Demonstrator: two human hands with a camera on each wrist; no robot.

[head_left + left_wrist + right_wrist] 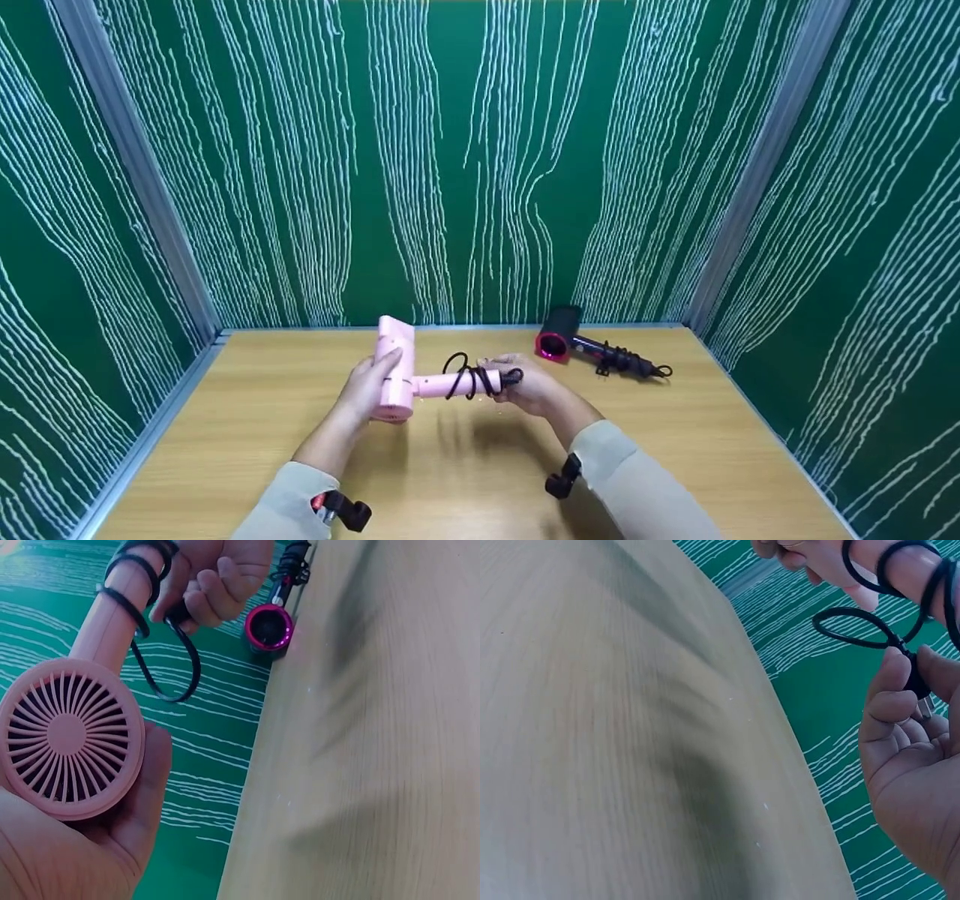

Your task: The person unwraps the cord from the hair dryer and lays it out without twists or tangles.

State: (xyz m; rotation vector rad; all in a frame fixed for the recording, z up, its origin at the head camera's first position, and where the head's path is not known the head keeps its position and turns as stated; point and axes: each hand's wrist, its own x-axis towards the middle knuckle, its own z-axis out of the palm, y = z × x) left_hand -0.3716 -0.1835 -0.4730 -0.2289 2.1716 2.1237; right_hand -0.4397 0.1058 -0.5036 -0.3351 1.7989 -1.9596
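1. Left hand (373, 386): we see it gripping the pink hair dryer (431, 386) by the barrel (400, 390), thumb across the near face.
2. Right hand (532, 386): fingers curled, pinching the black plug (916, 682) between thumb and finger; metal prongs (925, 706) poke out below. We can't tell whether this hand also touches the handle (436, 386).
3. Pink dryer location: held in the air above the wooden table (300, 360), between both hands, shadows underneath. Barrel on the left, handle pointing right. In the left wrist view we get the round slatted grille (66, 733) facing the camera.
4. Black cord (124, 604): wound loosely round the handle, with a loose loop running to the plug.
5. Second dryer, black with a magenta ring (553, 346): lies on the table near the back edge, right of the pink one and well apart from the left hand. Its cord (619, 356) is wrapped round its handle too.
6. Surroundings: we note green walls (517, 225) with wavy pale lines, grey corner posts (765, 165), light sleeves (645, 487) on both arms.
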